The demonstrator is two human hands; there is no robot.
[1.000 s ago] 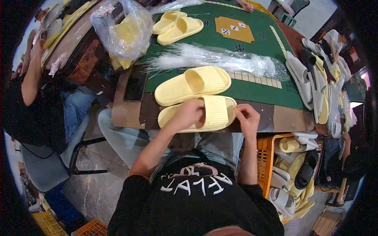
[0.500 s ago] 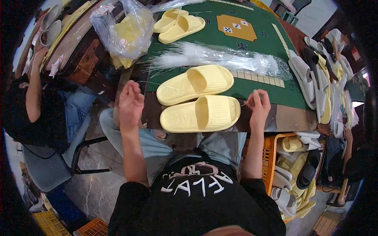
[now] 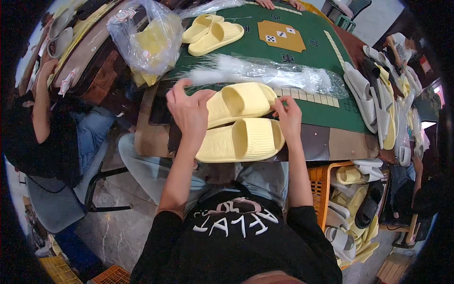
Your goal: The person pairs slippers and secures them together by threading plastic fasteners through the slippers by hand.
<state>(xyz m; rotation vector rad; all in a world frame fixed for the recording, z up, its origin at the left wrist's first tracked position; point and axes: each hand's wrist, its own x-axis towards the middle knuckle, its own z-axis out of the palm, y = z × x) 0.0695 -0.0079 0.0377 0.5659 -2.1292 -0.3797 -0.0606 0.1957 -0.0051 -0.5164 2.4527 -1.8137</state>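
Two pale yellow slippers lie side by side on the table in front of me, toes to the right: the far slipper and the near slipper. My left hand is at the heel end of the far slipper and covers it, fingers apart, the thumb close against the slipper. At the toes, my right hand is closed in a pinch touching the far slipper's front; what lies between its fingertips is too small to make out. Just beyond lies a clear bag with a bundle of thin white plastic strands.
Another yellow slipper pair and a clear plastic bag are at the far left. Grey slippers line the table's right side. An orange crate of slippers stands by my right arm. Another person's hands rest at the far edge.
Both hands have come inward: the left onto the far slipper's heel, the right against its toe. The near slipper has shifted slightly. Another person's hands have appeared at the far edge.
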